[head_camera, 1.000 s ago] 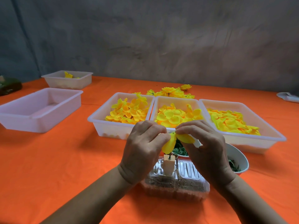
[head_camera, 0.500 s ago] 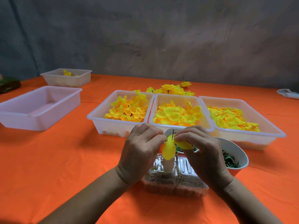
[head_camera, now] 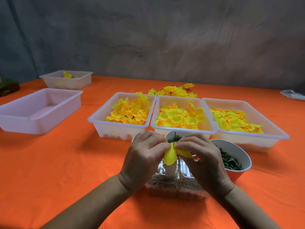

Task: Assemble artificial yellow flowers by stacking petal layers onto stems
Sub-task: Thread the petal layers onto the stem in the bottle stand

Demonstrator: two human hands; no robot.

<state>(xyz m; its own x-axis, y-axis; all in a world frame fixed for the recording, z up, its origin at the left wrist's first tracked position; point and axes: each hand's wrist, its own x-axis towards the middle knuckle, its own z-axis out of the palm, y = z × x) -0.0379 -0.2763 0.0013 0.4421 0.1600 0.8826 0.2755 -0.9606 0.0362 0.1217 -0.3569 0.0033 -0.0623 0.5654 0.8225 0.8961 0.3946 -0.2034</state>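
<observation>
Yellow petal layer (head_camera: 170,157) threaded on a thin dark stem (head_camera: 174,137), held upright over a clear plastic holder (head_camera: 175,182) at the near middle of the orange table (head_camera: 66,162). Pinched from both sides: left hand (head_camera: 145,158) at 9 o'clock of the petal, fingers curled onto its edge; right hand (head_camera: 200,160) at 3 o'clock, fingertips clamped on the other lobe. Stem tip poking out above the knuckles, so layer apparently only partway down. Likely trouble: uneven pull from the two pinches tearing the centre hole or bending the slender stem; too hard a push tipping the white post (head_camera: 170,169) under the petal; a slack grip letting the layer ride skewed. Around it, at 12 o'clock, three white trays of loose petals: left tray (head_camera: 99,123), middle tray (head_camera: 183,128), right tray (head_camera: 280,134). Behind those, finished flowers (head_camera: 173,91) on the cloth. At 2 o'clock, just beside the right hand, a bowl of green pieces (head_camera: 237,161); another bowl (head_camera: 171,136) partly hidden behind the hands. At 10 o'clock, well apart, a bare tray (head_camera: 41,111) and a farther one (head_camera: 67,80). Bowls crowding the way to the trays.
</observation>
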